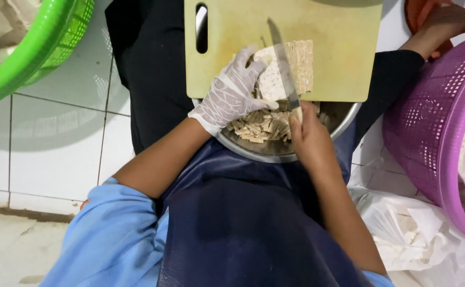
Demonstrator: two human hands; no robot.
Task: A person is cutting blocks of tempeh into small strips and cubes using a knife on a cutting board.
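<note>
Head view: tempeh block lies on the cutting board, which rests across a steel bowl. Gloved left hand presses spread fingers on the block. Right hand grips the knife, blade on the block. Slicing is in hand; the next cut calls for fingers clear of the blade. Cut strips lie in the bowl below the board.
</note>
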